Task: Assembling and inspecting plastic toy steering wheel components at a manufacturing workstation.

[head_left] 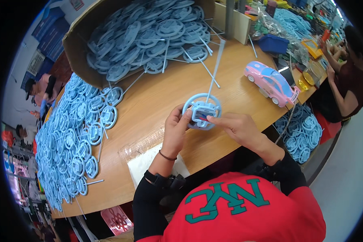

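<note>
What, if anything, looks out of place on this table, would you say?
The pink toy car on the right stands out: it is the only car among pale-blue wheel-shaped parts. Some parts poke from the open cardboard box at the back, as if partly spilled. No damage is plain.

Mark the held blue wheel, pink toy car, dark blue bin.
Held blue wheel [205, 107], head view: its central housing.
Pink toy car [270, 83], head view: middle of its body.
Dark blue bin [273, 44], head view: its outer wall.
</note>
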Available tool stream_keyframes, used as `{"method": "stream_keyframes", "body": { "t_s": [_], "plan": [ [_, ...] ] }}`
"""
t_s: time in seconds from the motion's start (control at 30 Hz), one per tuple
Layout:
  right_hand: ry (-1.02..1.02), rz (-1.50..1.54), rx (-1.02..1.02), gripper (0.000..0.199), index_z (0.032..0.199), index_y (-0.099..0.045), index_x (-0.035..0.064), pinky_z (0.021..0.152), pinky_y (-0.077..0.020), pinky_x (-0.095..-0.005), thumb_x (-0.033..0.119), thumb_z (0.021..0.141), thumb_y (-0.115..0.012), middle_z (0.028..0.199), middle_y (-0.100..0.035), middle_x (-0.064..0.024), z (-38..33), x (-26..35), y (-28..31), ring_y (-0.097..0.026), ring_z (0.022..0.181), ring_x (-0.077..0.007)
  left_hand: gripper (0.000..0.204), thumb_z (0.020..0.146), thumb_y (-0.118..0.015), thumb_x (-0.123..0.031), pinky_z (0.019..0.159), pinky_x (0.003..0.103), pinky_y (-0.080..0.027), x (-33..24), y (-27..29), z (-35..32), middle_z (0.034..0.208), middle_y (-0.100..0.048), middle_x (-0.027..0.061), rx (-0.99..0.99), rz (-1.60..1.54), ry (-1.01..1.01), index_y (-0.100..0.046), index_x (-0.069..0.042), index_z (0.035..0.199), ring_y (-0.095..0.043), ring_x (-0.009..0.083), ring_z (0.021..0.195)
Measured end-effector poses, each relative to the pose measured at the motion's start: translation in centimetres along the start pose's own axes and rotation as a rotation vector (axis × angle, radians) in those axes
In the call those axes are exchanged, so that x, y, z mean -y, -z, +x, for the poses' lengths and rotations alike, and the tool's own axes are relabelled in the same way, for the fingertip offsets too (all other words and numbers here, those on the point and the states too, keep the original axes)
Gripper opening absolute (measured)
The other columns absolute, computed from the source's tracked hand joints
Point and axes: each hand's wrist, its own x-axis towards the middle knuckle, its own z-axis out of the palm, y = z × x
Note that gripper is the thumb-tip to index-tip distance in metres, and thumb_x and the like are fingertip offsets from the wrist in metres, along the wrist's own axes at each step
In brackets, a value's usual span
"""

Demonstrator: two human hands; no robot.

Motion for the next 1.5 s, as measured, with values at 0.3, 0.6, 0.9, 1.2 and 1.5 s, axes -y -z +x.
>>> {"method": "stream_keyframes", "body": {
  "t_s": [0.3, 0.6, 0.9, 1.2, 1.5],
  "plan": [
    [-0.016, 0.071, 0.031, 0.037, 0.116, -0.068, 0.0193, 0.063, -0.0521, -0.0367, 0.005, 0.082, -0.064, 0.087, -0.068, -0.0089, 0.0, 0.0, 0.5, -0.066, 0.076, -0.0281, 0.037, 0.1, -0.052, -0.03, 0.086, 0.032, -0.053, 0.0, 0.3, 0.0, 0.111, -0.064, 0.0083, 0.16, -0.178, 0.172, -0.054, -0.001, 0.124, -0.063, 0.0159, 0.099],
    [-0.005, 0.14, 0.0, 0.034, 0.117, -0.067, 0.0208, 0.062, -0.0512, -0.0371, 0.01, 0.085, -0.064, 0.087, -0.068, -0.0098, -0.1, -0.3, -0.8, -0.066, 0.075, -0.029, 0.042, 0.101, -0.047, -0.036, 0.088, 0.034, -0.052, 0.0, 1.0, 0.5, 0.112, -0.063, 0.0086, 0.228, -0.172, 0.19, -0.053, -0.002, 0.124, -0.062, 0.017, 0.1],
    [-0.202, 0.311, 0.021, 0.035, 0.12, -0.066, 0.0151, 0.065, -0.0495, -0.0306, 0.007, 0.087, -0.061, 0.079, -0.066, -0.0101, -1.4, -3.2, 1.3, -0.063, 0.068, -0.0229, 0.057, 0.098, -0.049, -0.038, 0.113, 0.045, -0.03, -12.6, 15.4, 2.6, 0.139, -0.048, 0.0204, 0.23, -0.706, -0.666, -0.037, -0.005, 0.142, -0.045, 0.0336, 0.13],
    [-0.453, 0.651, 0.046, 0.033, 0.124, -0.063, 0.0051, 0.068, -0.0489, -0.0248, 0.007, 0.091, -0.059, 0.074, -0.063, -0.0034, -2.9, -6.4, 0.3, -0.059, 0.07, -0.0085, 0.034, 0.09, -0.063, -0.024, 0.081, 0.032, -0.053, -5.9, 5.1, 16.1, 0.106, -0.068, 0.0093, 0.127, 0.865, -0.237, -0.064, 0.0, 0.114, -0.065, 0.0191, 0.097],
    [-0.531, 0.767, 0.052, 0.034, 0.126, -0.062, 0.0073, 0.068, -0.0493, -0.0236, 0.007, 0.092, -0.058, 0.075, -0.062, -0.0018, -2.9, -7.2, 0.6, -0.057, 0.07, -0.0071, 0.051, 0.083, -0.056, -0.008, 0.108, 0.045, -0.037, 4.1, -0.8, 29.5, 0.138, -0.044, 0.0231, 0.155, 1.729, -0.793, -0.047, -0.006, 0.133, -0.038, 0.0411, 0.132]
  ]
}}
